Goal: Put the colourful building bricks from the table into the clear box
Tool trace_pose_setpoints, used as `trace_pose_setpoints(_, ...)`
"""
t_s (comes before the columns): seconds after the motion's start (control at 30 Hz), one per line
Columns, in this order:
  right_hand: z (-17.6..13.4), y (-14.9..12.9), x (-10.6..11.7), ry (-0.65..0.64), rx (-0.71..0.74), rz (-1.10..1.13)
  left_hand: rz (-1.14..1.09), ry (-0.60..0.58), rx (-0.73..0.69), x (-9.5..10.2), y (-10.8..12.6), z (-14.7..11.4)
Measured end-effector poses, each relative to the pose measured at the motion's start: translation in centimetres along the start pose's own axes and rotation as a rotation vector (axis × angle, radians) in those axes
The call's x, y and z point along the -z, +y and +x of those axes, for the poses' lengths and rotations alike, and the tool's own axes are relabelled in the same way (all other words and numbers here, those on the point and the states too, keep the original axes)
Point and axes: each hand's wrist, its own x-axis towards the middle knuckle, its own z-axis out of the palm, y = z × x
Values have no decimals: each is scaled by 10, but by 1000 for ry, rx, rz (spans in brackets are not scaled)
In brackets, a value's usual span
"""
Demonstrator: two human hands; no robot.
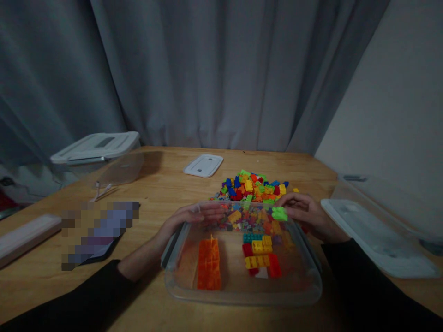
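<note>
Containing asst. blks: clr bin

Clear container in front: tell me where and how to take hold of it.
Probably best taken by its left and right sides, coming in from both at once: the clear container is wide, and dark strips run along those opposite sides, so two holds there should balance it.

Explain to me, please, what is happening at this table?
A person sorts through toy bricks with both hands. The right hand holds a green brick at the far right corner of a clear box. The left hand is at the far left corner; its grip is unclear. Inside the box, orange bricks lie on the left and mixed bricks on the right. A colourful pile lies behind it.
</note>
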Motion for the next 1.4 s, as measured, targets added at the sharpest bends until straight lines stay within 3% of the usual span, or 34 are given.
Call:
trace_pose_setpoints(0.17, -2, 4, 3, -134, 46, 52, -12, -7, -9, 1, -1, 1)
trace_pose_setpoints(0.23, -1, 7, 3, -99, 74, 104, 1, -21, -13, 2, -1, 2)
trace_pose_setpoints(0.57, 20, 27, 16, 567, 158, 234, 21, 5, -38, -3, 3, -1)
trace_pose_setpoints(0.67, 25, 35, 23, 736, 158, 107, 34, -7, -29, -3, 3, 0)
trace_pose_setpoints(0.8, 27, 44, 33, 865, 162, -268, 26, 1, -16, -2, 3, 0)
trace_pose_setpoints(0.97, 24, 47, 51, 793, 78, -675, 17, -3, -5, -4, 5, -2)
trace_pose_setpoints(1.1, 18, 41, 69, 628, -147, -884, 3, 3, -19, -7, 5, -2)
trace_pose_setpoints(1.27, 11, 41, 82, 317, -384, -1017, -4, -11, -30, -6, 3, -1)
trace_pose_setpoints(1.4, 10, 48, 86, 244, -476, -1092, 11, -13, -24, -5, 4, -2)
